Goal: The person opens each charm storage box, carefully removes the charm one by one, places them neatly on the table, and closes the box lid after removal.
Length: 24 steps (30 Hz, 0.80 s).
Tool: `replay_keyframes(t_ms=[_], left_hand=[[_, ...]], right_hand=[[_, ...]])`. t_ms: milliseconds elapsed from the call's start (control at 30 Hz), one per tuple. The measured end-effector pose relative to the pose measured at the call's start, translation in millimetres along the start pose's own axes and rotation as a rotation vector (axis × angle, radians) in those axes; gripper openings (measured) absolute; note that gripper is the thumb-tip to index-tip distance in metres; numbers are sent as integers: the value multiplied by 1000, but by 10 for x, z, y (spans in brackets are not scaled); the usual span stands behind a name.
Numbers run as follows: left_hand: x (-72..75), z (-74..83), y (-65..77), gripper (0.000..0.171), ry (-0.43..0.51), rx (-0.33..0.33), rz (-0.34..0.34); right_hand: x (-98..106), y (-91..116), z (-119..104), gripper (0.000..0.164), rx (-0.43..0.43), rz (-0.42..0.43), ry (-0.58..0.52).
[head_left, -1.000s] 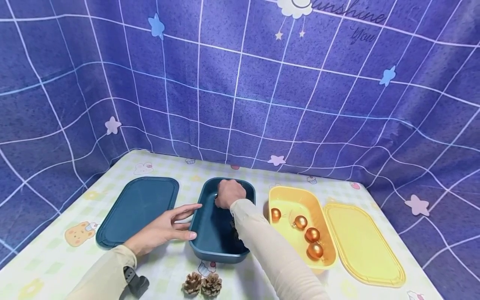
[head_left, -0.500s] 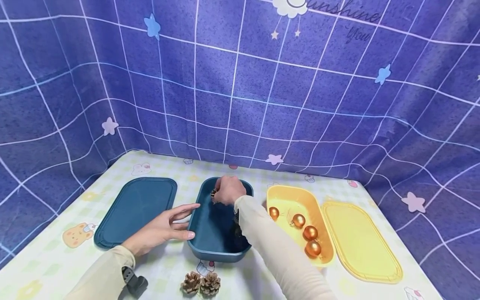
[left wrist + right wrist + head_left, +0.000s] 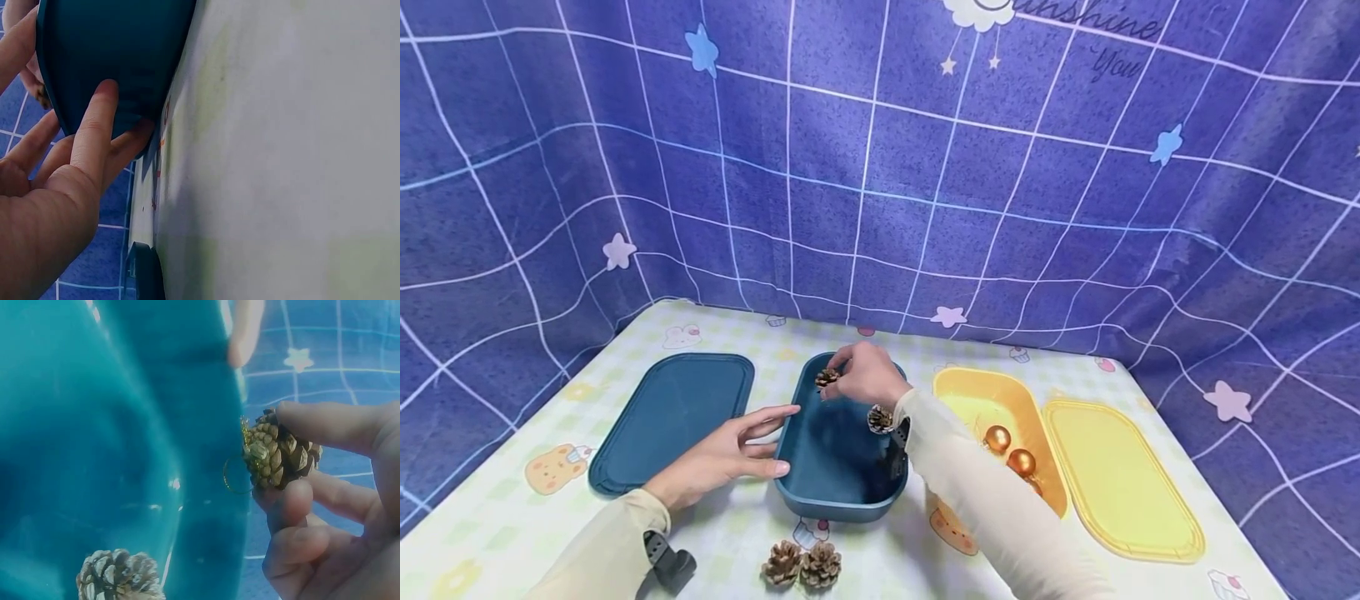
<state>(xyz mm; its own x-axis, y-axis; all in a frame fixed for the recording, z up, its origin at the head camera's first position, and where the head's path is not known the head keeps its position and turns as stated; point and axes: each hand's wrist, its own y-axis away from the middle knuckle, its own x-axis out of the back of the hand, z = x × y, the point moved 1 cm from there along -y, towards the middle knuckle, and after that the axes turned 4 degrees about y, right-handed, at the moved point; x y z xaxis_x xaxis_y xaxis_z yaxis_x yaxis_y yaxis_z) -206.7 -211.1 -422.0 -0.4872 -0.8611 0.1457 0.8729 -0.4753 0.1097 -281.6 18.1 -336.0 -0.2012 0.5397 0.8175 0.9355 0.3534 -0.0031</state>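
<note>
Pinecone (image 3: 827,379) is pinched in the right hand (image 3: 868,375) at the far end of the blue box (image 3: 827,471), left hand (image 3: 730,454) spread against its side; likely transfer step, next move seemingly calls for a steady pinch.

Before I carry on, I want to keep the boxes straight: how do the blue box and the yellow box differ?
The blue box is dark; the yellow box is bright. A loose pine cone sits in the blue box, shiny orange-gold baubles in the yellow box. The left hand touches the blue box; no hand touches the yellow box. Both are uncovered, with rounded corners.
</note>
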Motion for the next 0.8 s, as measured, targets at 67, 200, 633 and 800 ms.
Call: replay_keyframes(t_ms=[67, 200, 633, 800], left_hand=[[3, -4, -3, 80, -1, -5, 1], [14, -6, -8, 80, -7, -15, 7], [8, 3, -8, 80, -12, 11, 12], [-2, -11, -18, 80, -5, 2, 8]], right_hand=[[37, 39, -17, 37, 6, -12, -43], [108, 110, -40, 34, 54, -44, -94], [276, 505, -72, 37, 165, -163, -179], [309, 677, -67, 39, 158, -204, -226]])
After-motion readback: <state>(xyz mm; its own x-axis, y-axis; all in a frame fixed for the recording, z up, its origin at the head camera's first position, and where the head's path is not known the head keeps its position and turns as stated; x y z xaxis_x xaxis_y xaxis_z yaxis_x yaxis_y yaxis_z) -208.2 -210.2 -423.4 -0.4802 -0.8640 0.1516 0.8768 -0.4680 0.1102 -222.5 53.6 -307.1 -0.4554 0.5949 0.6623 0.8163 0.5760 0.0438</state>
